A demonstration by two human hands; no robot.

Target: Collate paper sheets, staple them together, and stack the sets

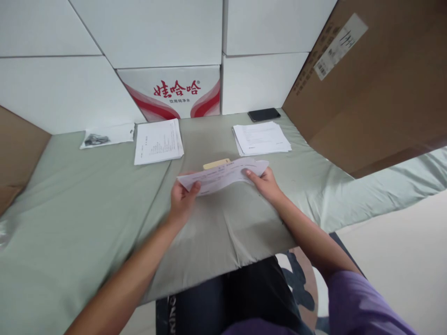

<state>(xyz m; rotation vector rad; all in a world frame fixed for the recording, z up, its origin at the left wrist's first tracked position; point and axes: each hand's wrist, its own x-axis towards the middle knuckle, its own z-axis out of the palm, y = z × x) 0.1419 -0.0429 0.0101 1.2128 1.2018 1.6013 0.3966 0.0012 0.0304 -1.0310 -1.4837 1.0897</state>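
The sheet of paper [223, 176] is held above the middle of the counter [87, 209], gripped at both ends and bowed slightly along its length. Printed lines are seen on its upper face; the text is too small to be read. The left hand [183, 201] is closed on the sheet's left end, the thumb pressed on top and the fingers curled beneath. The right hand [267, 182] is pinched on the right end in like manner, thumb on top, fingers under the paper.

A small tan object [216, 164] is noted just behind the sheet, partly hidden by it; its nature cannot be told. The counter is covered with a pale green cloth, creased toward the near edge.

Further back, a stack of printed papers [159, 141] lies to the left of centre, and a second stack of papers [261, 138] lies to the right of centre, the two well apart. A dark phone [264, 114] lies flat just behind the right stack. A clear packet [106, 136] with small dark contents lies at the far left.

Containers are ranged along the back: white boxes [153, 32] are stacked against one another, all closed, contents not visible. A white carton with red lettering [174, 93] stands among them, likewise closed. A large brown cardboard box [370, 93] bearing a white label is set at the right.
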